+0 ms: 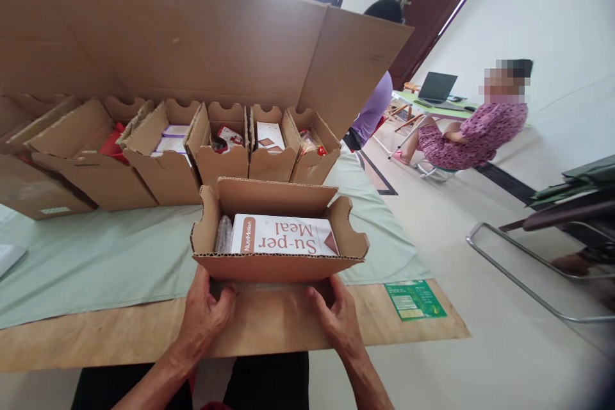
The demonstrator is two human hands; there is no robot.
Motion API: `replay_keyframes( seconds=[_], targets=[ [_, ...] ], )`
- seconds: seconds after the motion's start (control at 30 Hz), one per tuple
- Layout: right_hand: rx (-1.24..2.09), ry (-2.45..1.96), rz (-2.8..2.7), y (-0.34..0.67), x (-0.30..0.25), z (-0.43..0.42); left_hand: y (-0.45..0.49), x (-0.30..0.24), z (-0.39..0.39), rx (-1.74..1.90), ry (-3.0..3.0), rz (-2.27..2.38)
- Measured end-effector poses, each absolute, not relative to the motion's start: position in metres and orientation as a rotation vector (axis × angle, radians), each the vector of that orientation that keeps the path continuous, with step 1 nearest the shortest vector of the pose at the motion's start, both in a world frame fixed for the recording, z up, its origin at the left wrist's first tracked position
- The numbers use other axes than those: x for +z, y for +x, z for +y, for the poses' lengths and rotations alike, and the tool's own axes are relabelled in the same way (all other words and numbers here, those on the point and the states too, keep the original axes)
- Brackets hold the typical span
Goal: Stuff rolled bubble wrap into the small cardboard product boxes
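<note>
In front of me is a small open cardboard box (pixel 278 269) with curved notches cut in its end walls. Inside it lies a white carton (pixel 283 234) printed "Su-per Meal" and "NutriMotion", upside down from my side. A clear plastic-wrapped item (pixel 223 236) is tucked to the carton's left. My left hand (pixel 207 309) grips the box at its lower left, and my right hand (pixel 336 312) holds its lower right. Both thumbs point inward on the near side; the other fingers are mostly hidden by the box.
Behind stands a row of several similar boxes (pixel 175 173) with packets inside, backed by a tall cardboard panel (pixel 202 38). A green cloth (pixel 120 256) covers much of the wooden table (pixel 96 336). A green packet (pixel 416 300) lies at right. Two people (pixel 485 128) sit beyond.
</note>
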State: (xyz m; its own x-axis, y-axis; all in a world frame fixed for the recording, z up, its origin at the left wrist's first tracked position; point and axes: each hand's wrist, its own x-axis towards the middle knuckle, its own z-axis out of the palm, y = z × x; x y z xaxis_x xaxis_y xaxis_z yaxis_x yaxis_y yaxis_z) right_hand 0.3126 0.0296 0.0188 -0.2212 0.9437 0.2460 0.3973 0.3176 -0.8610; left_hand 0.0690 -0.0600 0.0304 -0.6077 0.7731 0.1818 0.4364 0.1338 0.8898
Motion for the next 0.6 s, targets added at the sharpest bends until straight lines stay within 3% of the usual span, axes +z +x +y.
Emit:
replay_keyframes(
  seconds=[0.6],
  targets=[
    [0.809, -1.225, -1.642, 0.318, 0.014, 0.029, 0.061, 0.017, -0.067, 1.409, 1.131, 2.062]
  ],
)
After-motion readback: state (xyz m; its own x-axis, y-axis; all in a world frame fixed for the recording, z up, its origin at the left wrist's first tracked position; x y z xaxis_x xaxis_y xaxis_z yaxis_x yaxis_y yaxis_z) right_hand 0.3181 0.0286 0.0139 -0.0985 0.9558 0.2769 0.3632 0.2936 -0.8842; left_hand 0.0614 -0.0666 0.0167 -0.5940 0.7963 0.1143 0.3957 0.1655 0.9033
